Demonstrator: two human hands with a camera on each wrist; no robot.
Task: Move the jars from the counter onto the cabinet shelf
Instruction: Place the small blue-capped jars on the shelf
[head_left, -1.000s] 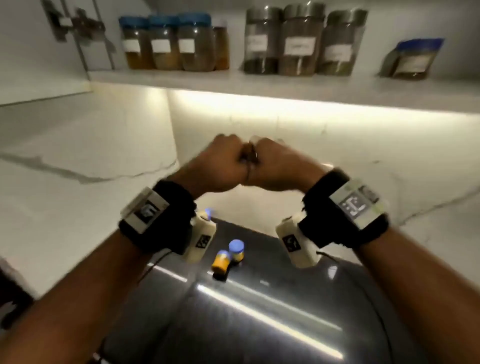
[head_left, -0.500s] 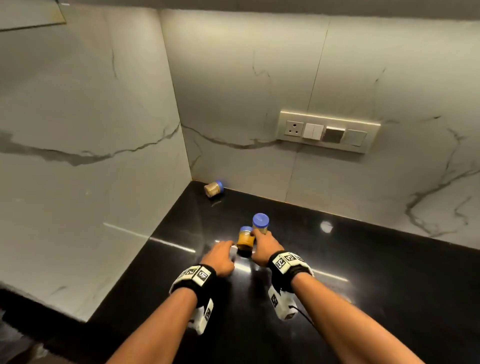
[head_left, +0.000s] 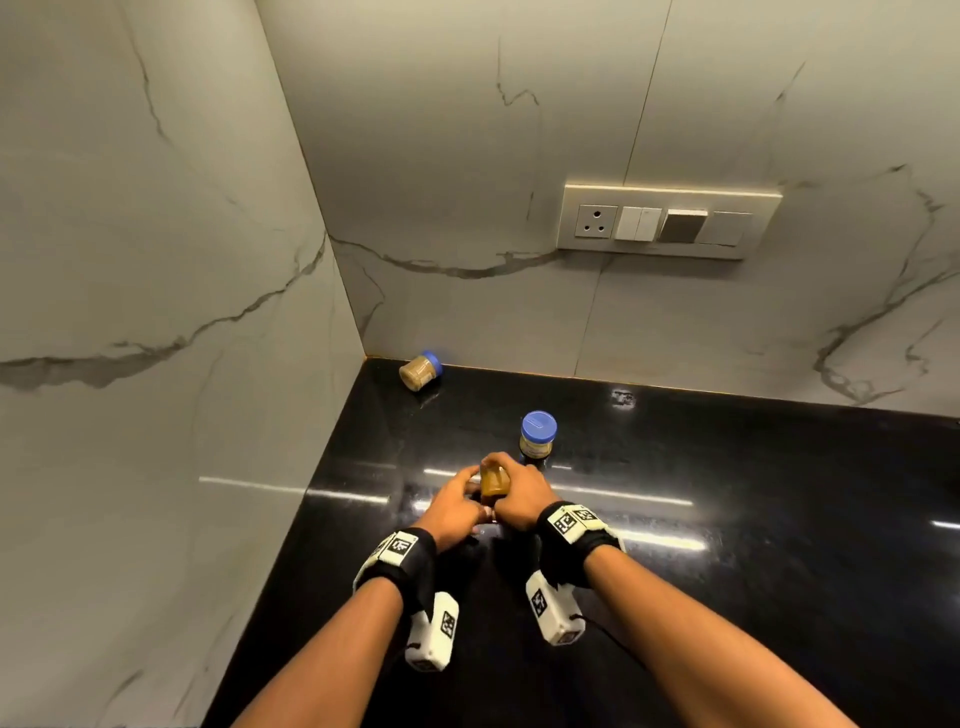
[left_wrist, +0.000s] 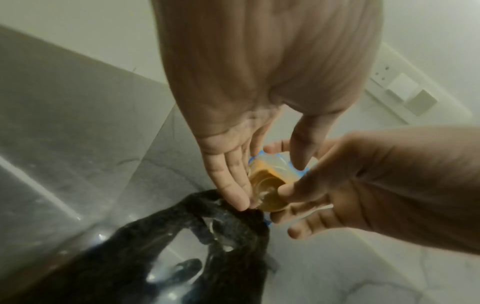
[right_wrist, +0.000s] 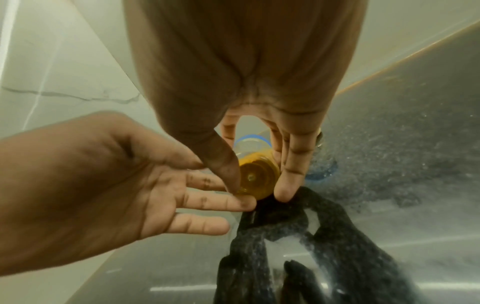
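Note:
A small jar of yellow paste (head_left: 492, 483) with a blue lid sits between both my hands just above the black counter (head_left: 727, 519). It is tipped, its base (left_wrist: 267, 187) toward my wrists. My right hand (head_left: 519, 491) pinches its sides between thumb and fingers, as the right wrist view shows around the jar (right_wrist: 257, 176). My left hand (head_left: 457, 501) holds it from the left, fingers along one side and thumb across. A second blue-lidded jar (head_left: 538, 434) stands upright just behind. A third jar (head_left: 421, 370) lies on its side in the back corner.
Marble walls meet at the corner on the left and behind. A socket and switch plate (head_left: 670, 221) is on the back wall to the right. The counter stretches open to the right. The cabinet shelf is out of view.
The view dropped from the shelf down to the counter. My hands came down from in front of the shelf, reached the yellow jar, and now close around it and tip it.

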